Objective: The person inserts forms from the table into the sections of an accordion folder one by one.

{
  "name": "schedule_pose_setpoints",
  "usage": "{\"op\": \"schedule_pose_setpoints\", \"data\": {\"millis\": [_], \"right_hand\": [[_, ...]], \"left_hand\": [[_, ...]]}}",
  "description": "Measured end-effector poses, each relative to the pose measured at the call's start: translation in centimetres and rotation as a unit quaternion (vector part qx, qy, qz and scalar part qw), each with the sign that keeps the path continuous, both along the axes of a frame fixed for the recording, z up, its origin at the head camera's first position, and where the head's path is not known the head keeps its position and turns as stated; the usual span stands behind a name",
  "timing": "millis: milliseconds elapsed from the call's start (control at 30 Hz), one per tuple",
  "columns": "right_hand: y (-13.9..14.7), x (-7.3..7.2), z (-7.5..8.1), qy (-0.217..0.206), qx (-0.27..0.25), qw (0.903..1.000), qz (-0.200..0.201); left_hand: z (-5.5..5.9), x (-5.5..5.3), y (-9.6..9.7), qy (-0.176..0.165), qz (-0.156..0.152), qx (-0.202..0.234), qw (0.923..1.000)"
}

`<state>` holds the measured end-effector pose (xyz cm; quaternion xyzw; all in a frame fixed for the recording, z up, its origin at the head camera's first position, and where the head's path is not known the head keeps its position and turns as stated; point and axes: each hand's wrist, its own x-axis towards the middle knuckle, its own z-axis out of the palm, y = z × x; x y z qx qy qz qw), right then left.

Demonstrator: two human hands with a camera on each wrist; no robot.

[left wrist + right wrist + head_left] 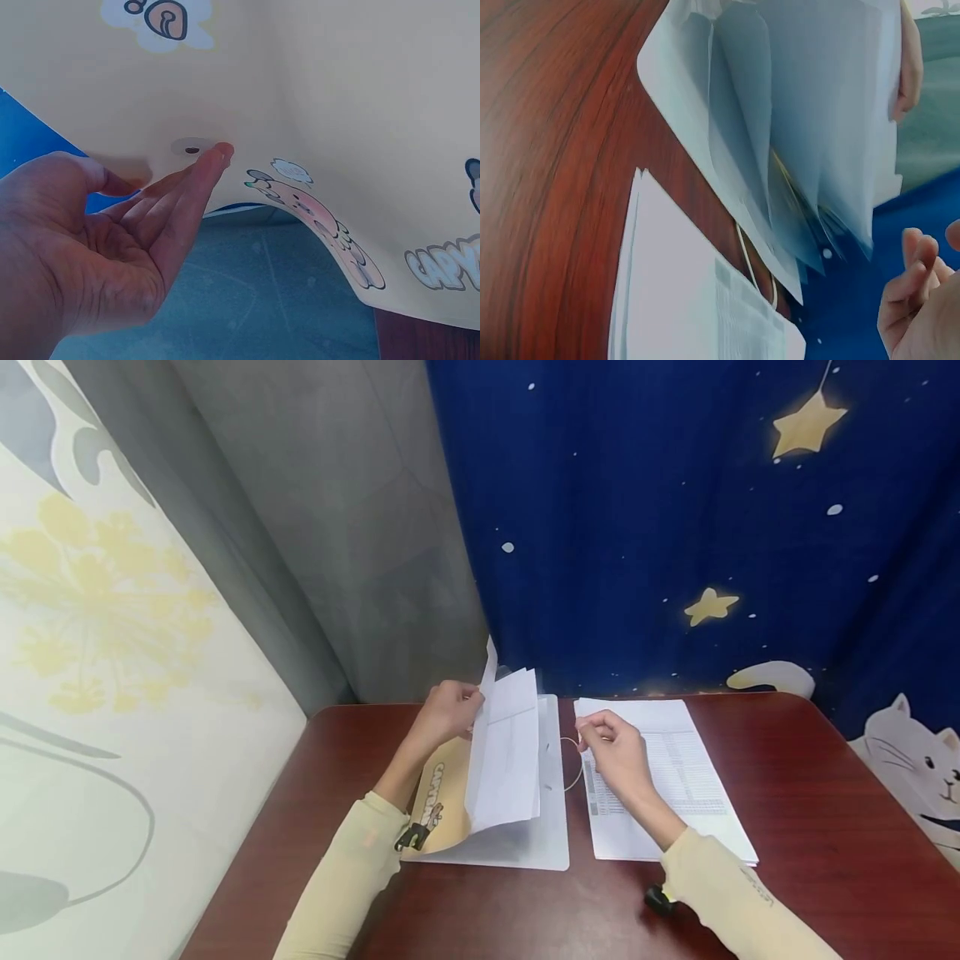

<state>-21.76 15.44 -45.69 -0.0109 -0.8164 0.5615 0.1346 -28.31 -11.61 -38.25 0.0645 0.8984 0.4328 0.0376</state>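
Observation:
A folder with a beige cartoon cover (450,785) stands partly opened on the table, its clear back cover (553,827) flat. White sheets (510,752) and translucent sleeves (739,90) fan up between the covers. My left hand (450,710) grips the raised cover near its far edge; in the left wrist view the fingers (187,195) lie against the printed side, beside a small hole. My right hand (618,752) hovers over the upper left of a stack of printed papers (675,777). Its fingers are loosely bent, holding nothing visible, and apart from the stack in the right wrist view.
A thin pale cord loop (580,768) sticks out from the folder's right edge toward the paper stack. Dark red wood tabletop (817,827) extends to the right. Behind the table's far edge hang a grey curtain (360,527) and a blue starry curtain (637,527).

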Motion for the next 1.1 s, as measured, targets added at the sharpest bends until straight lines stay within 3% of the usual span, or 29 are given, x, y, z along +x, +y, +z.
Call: {"op": "schedule_pose_setpoints", "data": {"millis": [367, 600, 767, 967, 1100], "right_hand": [[5.1, 1.7, 0.9, -0.036, 0.09, 0.9952, -0.013], [8.9, 2.9, 0.8, -0.09, 0.173, 0.9801, -0.037], [11.0, 3.5, 0.3, -0.112, 0.202, 0.972, -0.04], [13.3, 3.8, -1.3, -0.122, 0.279, 0.9508, -0.059], [14.4, 4.1, -2.2, -0.152, 0.315, 0.9341, -0.07]], "left_hand": [[0.0, 0.0, 0.0, -0.005, 0.006, 0.004, 1.0], [0.0, 0.0, -0.3, -0.011, -0.001, 0.011, 0.9999], [0.1, 0.1, -0.6, -0.002, 0.001, 0.012, 0.9999], [-0.1, 0.2, -0.7, -0.007, 0.0, 0.017, 0.9998], [-0.3, 0.1, -0.6, -0.009, -0.002, 0.018, 0.9998]]}}
